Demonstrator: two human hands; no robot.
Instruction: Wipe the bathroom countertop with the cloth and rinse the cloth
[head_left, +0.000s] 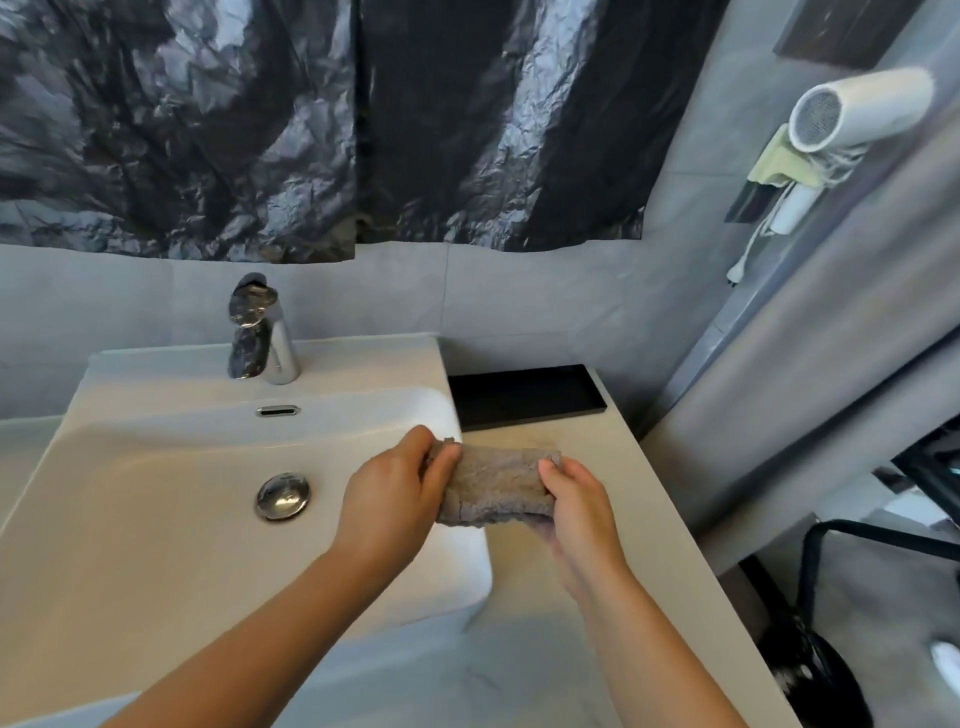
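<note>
Now | cloth (496, 486) between both | left hand (397, 493) pinches it | right hand (576, 506) grips it

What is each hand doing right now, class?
Left hand: pinching the left end of the grey cloth.
Right hand: gripping the cloth's right end.

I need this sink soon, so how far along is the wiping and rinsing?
Done: unclear; the countertop shows no sign of wiping either way. In hand: the left hand and right hand both grip the folded cloth above the right rim of the sink. Left: no water runs from the faucet and the sink looks dry, so rinsing probably hasn't begun.
</note>
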